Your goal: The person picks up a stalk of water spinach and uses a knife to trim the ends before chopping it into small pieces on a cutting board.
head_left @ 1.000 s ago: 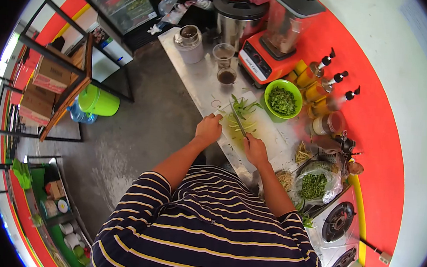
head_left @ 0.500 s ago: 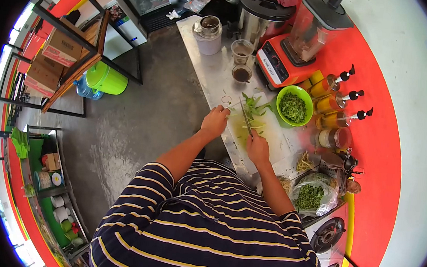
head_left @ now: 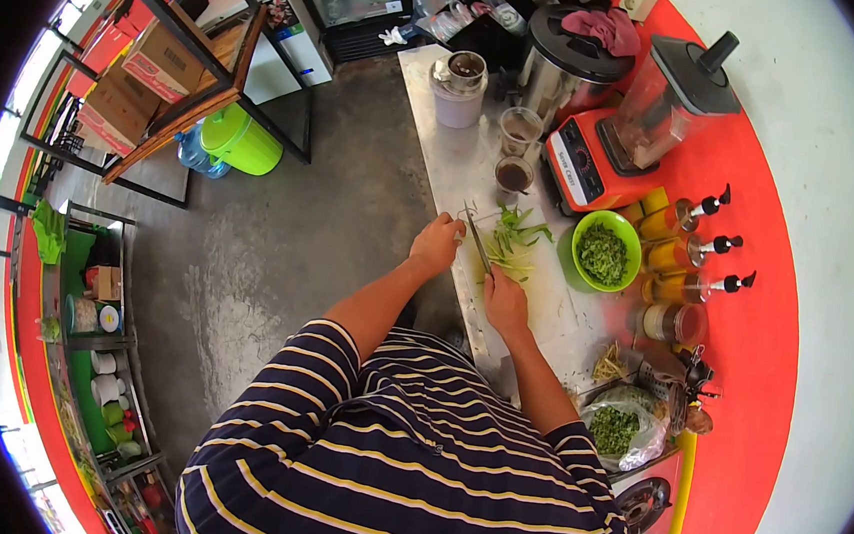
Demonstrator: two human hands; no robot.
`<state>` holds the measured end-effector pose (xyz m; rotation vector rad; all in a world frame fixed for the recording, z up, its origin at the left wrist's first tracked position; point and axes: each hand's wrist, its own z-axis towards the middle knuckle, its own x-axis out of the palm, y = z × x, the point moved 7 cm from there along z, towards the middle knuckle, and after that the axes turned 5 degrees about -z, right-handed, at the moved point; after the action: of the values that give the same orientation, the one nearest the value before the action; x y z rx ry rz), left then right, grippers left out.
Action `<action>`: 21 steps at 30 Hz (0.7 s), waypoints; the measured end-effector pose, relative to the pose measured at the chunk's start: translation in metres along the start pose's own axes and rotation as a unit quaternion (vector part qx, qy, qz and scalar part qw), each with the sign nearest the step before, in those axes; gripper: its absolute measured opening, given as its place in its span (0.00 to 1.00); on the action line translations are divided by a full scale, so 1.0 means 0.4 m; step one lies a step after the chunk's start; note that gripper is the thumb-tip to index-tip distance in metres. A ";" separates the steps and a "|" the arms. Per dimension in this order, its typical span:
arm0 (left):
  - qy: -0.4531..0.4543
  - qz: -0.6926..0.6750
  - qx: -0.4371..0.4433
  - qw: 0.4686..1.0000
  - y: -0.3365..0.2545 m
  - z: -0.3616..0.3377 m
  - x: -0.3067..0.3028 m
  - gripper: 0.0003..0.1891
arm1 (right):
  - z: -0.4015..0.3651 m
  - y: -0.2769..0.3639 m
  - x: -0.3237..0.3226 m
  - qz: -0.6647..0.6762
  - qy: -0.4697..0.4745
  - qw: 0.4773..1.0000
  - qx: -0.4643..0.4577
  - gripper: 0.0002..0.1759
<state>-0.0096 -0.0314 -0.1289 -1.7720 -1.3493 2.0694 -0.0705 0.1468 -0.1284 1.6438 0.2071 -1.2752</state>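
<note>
A knife (head_left: 477,240) is held in my right hand (head_left: 506,301), its blade pointing away from me over a pale cutting board (head_left: 548,295). Leafy greens (head_left: 520,230) and pale cut stems lie on the board, to the right of the blade. My left hand (head_left: 437,244) is closed at the board's left edge, its fingertips near the blade; what it grips is too small to make out. Right of the board stands a green bowl (head_left: 633,245) of chopped greens.
Behind the board are two cups (head_left: 513,174), a lidded container (head_left: 457,99) and a red blender (head_left: 595,165). Pump bottles (head_left: 674,253) line the right side. A plastic bag of greens (head_left: 617,432) sits near the stove (head_left: 647,497).
The whole view has shifted, so the counter appears further right. The knife has moved left relative to the greens, closer to my left hand.
</note>
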 end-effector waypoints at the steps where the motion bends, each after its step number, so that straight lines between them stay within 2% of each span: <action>1: -0.005 0.001 -0.001 1.000 0.000 0.001 -0.009 0.09 | 0.009 0.003 0.007 -0.007 0.016 1.000 0.008 0.16; 4: 0.027 0.004 -0.050 0.998 0.010 0.000 -0.016 0.10 | 0.029 0.023 0.009 -0.017 0.045 0.999 0.023 0.17; 9: -0.004 0.002 -0.018 1.000 0.001 -0.005 -0.012 0.12 | 0.031 0.013 0.022 -0.012 0.087 0.995 0.043 0.21; 12: -0.013 0.020 -0.008 1.000 -0.006 -0.011 -0.010 0.14 | 0.030 0.013 0.028 -0.006 0.086 0.996 0.013 0.24; 15: -0.017 0.025 0.011 0.999 -0.008 -0.010 -0.006 0.17 | 0.027 0.027 0.021 -0.032 0.072 0.997 -0.023 0.27; 18: 0.014 0.051 0.018 0.998 -0.014 -0.016 -0.001 0.19 | 0.028 0.040 0.013 -0.067 0.083 0.994 -0.015 0.30; 21: 0.017 0.073 0.042 0.996 -0.014 -0.022 0.002 0.20 | 0.023 0.047 0.015 -0.119 0.135 0.984 0.012 0.34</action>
<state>-0.0051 -0.0226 -0.1252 -1.9126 -1.1386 2.1236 -0.0618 0.1281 -0.1216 1.8522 0.5695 -1.2280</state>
